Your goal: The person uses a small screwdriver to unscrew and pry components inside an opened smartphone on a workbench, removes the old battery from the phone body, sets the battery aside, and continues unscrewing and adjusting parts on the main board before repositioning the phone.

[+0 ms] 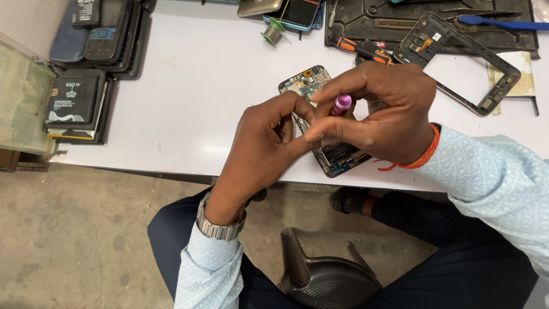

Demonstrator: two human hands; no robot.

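An opened phone (309, 83) with its circuit board bare lies on the white table (200, 91), near the front edge. My right hand (383, 109) pinches a small screwdriver with a purple cap (341, 104), held upright over the phone's middle. My left hand (263, 149) rests against the phone's left side, thumb and fingers touching the screwdriver's lower part. The screwdriver's tip is hidden behind my fingers. A metal watch sits on my left wrist, an orange thread on my right.
A black phone frame (457, 63) lies at the back right beside a dark work mat (366, 23) with an orange-handled screwdriver (363, 50). Stacked phones and batteries (86, 68) fill the left. A solder spool (273, 33) stands at the back. A stool seat (326, 274) is below.
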